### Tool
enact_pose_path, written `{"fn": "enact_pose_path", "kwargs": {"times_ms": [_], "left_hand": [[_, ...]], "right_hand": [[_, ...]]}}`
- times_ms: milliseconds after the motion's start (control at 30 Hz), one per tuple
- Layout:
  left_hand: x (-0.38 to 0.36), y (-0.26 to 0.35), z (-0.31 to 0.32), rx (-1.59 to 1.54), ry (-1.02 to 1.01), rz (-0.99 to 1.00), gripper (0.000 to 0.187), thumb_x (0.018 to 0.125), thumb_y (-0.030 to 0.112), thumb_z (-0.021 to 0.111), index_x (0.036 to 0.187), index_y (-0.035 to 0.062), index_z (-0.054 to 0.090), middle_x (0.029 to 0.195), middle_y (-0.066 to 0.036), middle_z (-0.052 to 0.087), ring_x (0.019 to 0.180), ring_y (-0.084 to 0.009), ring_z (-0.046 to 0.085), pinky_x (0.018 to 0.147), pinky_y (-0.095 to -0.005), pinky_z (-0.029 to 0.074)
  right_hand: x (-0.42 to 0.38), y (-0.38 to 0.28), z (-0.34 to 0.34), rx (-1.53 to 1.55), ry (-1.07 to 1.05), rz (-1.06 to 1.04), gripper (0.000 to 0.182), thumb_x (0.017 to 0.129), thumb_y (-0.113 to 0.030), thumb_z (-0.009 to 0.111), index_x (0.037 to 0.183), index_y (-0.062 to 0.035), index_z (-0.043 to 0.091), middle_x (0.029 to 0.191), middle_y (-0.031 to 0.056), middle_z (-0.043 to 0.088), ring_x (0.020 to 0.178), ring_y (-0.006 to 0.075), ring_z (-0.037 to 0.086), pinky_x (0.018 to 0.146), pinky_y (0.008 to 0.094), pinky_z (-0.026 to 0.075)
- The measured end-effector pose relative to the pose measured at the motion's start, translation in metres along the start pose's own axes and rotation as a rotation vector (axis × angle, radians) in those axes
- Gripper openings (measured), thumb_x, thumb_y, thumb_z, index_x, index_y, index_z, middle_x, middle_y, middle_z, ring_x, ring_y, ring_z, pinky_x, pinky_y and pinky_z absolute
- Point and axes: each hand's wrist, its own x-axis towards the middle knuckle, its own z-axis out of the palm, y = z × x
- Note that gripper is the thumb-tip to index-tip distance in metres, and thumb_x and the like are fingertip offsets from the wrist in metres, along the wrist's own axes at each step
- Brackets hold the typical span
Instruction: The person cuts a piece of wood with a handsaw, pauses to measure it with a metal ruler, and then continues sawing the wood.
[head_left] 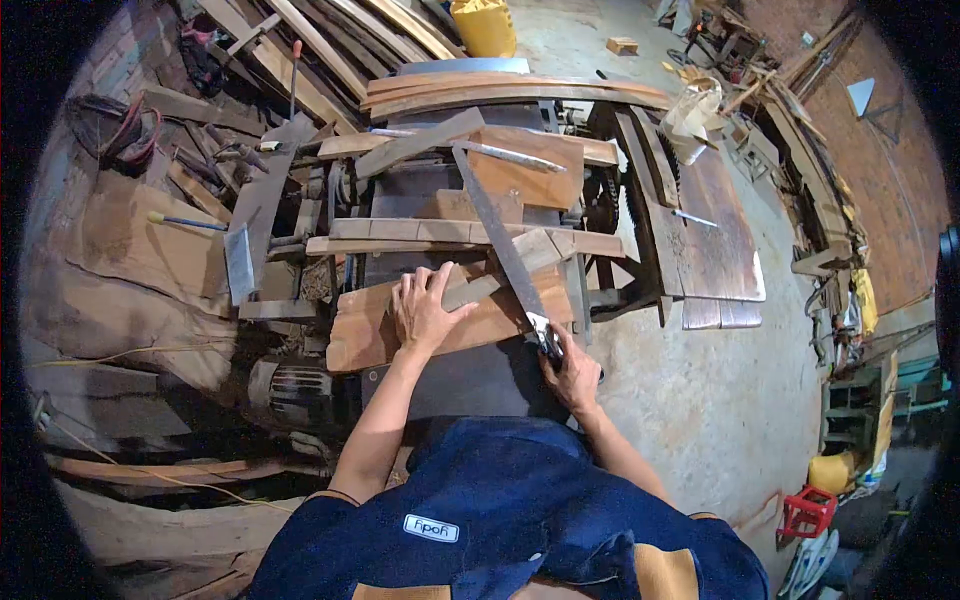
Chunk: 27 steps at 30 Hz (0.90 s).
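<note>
My right hand (574,372) is wrapped round the dark handle of a hand saw (500,235), whose long blade points forward and to the left. The blade lies across a narrow pale wood strip (535,250). My left hand (424,308) presses down with spread fingers beside the near end of that strip, on a wide reddish-brown board (365,322). Beyond the hands, a long batten (400,232) with marked lines runs crosswise, and a pale rod (510,155) rests on an orange-brown board (560,180).
A motor (292,392) sits at the lower left. Curved planks (520,92) lie across the far end of the bench. To the right are a side table (715,240) with a pen-like stick and a red plastic stool (808,512). A yellow container (483,28) stands at the back.
</note>
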Motion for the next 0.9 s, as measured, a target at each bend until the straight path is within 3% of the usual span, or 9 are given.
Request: {"fn": "enact_pose_path", "kwargs": {"times_ms": [133, 200, 367, 533, 633, 733, 800, 833, 900], "left_hand": [[0.001, -0.001, 0.000, 0.007, -0.007, 0.002, 0.078, 0.064, 0.056, 0.083, 0.132, 0.0233, 0.060, 0.108, -0.005, 0.053, 0.105, -0.0286, 0.050, 0.092, -0.0475, 0.040], [0.004, -0.004, -0.001, 0.010, -0.013, 0.020, 0.077, 0.065, 0.055, 0.083, 0.132, 0.0227, 0.060, 0.108, -0.005, 0.053, 0.105, -0.0280, 0.050, 0.092, -0.0467, 0.040], [0.008, -0.009, -0.005, 0.005, -0.041, 0.053, 0.077, 0.065, 0.054, 0.083, 0.131, 0.0212, 0.061, 0.106, -0.005, 0.053, 0.104, -0.0267, 0.050, 0.092, -0.0454, 0.040], [0.007, -0.010, -0.006, -0.010, -0.038, 0.069, 0.077, 0.064, 0.054, 0.084, 0.131, 0.0213, 0.062, 0.106, -0.004, 0.054, 0.103, -0.0266, 0.051, 0.092, -0.0458, 0.041], [0.003, -0.009, -0.010, -0.040, -0.037, 0.178, 0.078, 0.064, 0.055, 0.084, 0.131, 0.0211, 0.062, 0.107, -0.003, 0.055, 0.104, -0.0264, 0.052, 0.094, -0.0467, 0.041], [0.002, -0.003, -0.017, -0.026, -0.098, 0.153, 0.077, 0.068, 0.055, 0.082, 0.133, 0.0217, 0.061, 0.115, -0.006, 0.055, 0.110, -0.0285, 0.050, 0.099, -0.0472, 0.040], [0.001, 0.006, -0.025, -0.017, 0.009, 0.227, 0.075, 0.073, 0.054, 0.079, 0.137, 0.0202, 0.058, 0.126, -0.009, 0.052, 0.119, -0.0328, 0.046, 0.105, -0.0491, 0.037], [0.000, 0.015, -0.024, -0.058, 0.000, 0.233, 0.076, 0.076, 0.054, 0.076, 0.139, 0.0166, 0.056, 0.135, -0.012, 0.047, 0.126, -0.0357, 0.041, 0.109, -0.0509, 0.033], [-0.006, 0.038, -0.011, -0.414, -0.055, 0.185, 0.074, 0.086, 0.053, 0.070, 0.139, 0.0046, 0.053, 0.134, -0.016, 0.053, 0.124, -0.0350, 0.048, 0.110, -0.0474, 0.035]], "right_hand": [[0.001, -0.001, -0.003, 0.032, -0.047, 0.109, 0.063, 0.079, -0.023, 0.075, 0.137, -0.0243, 0.050, 0.092, 0.0145, 0.072, 0.081, 0.0371, 0.070, 0.069, 0.0467, 0.054], [0.000, 0.006, 0.002, 0.125, 0.112, 0.058, 0.048, 0.084, -0.028, 0.073, 0.128, -0.0213, 0.056, 0.070, 0.0153, 0.066, 0.068, 0.0374, 0.067, 0.061, 0.0465, 0.050], [-0.019, 0.018, -0.004, 0.132, 0.212, 0.119, 0.041, 0.083, -0.021, 0.071, 0.122, -0.0156, 0.059, 0.080, 0.0189, 0.067, 0.072, 0.0415, 0.066, 0.064, 0.0478, 0.052], [-0.036, 0.038, -0.004, 0.124, 0.285, 0.156, 0.046, 0.082, -0.023, 0.073, 0.125, -0.0185, 0.057, 0.078, 0.0181, 0.068, 0.069, 0.0400, 0.067, 0.060, 0.0475, 0.052], [-0.040, 0.042, -0.003, 0.061, 0.291, 0.205, 0.045, 0.083, -0.026, 0.071, 0.126, -0.0187, 0.057, 0.078, 0.0183, 0.068, 0.069, 0.0398, 0.068, 0.060, 0.0475, 0.052], [-0.034, 0.024, -0.012, 0.074, 0.257, 0.225, 0.045, 0.086, -0.031, 0.070, 0.127, -0.0191, 0.056, 0.082, 0.0181, 0.070, 0.072, 0.0397, 0.069, 0.062, 0.0473, 0.053], [-0.022, -0.004, -0.021, 0.092, 0.257, 0.158, 0.046, 0.088, -0.036, 0.070, 0.128, -0.0180, 0.056, 0.087, 0.0179, 0.071, 0.076, 0.0392, 0.070, 0.064, 0.0469, 0.054], [-0.014, -0.020, -0.024, 0.114, 0.271, 0.102, 0.048, 0.090, -0.040, 0.069, 0.130, -0.0172, 0.055, 0.091, 0.0177, 0.072, 0.080, 0.0392, 0.070, 0.066, 0.0459, 0.055], [0.001, -0.053, -0.031, 0.144, 0.181, 0.095, 0.053, 0.090, -0.036, 0.069, 0.134, -0.0114, 0.053, 0.103, 0.0215, 0.070, 0.090, 0.0398, 0.069, 0.075, 0.0447, 0.055]]}}
